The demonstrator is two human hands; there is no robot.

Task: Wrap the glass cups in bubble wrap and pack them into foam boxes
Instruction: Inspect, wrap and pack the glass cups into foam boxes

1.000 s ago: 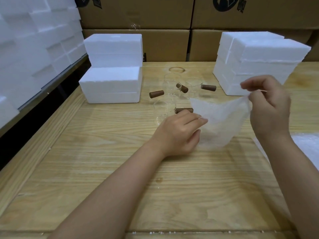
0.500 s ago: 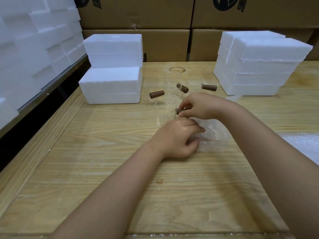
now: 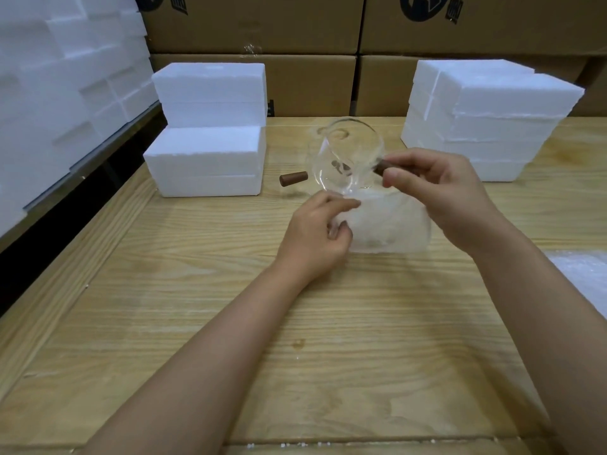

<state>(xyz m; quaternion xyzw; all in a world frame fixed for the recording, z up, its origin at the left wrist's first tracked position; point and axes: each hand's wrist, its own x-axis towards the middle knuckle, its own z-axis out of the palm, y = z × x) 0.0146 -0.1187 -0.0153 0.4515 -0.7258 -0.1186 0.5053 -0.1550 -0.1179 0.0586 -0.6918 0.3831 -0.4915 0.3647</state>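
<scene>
While left fingers (image 3: 345, 203) pinch the wrap (image 3: 391, 228) mid-frame, right fingers (image 3: 405, 174) hold the cup (image 3: 345, 149) by its handle above, seemingly for wrapping.

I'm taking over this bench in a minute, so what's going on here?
A person is packing glassware. The right hand grips a glass cup by its brown handle, holding it tilted above the wooden table. The left hand pinches a sheet of bubble wrap lying on the table just below the cup. The cup is not yet wrapped; closed foam boxes are stacked at both sides.
</scene>
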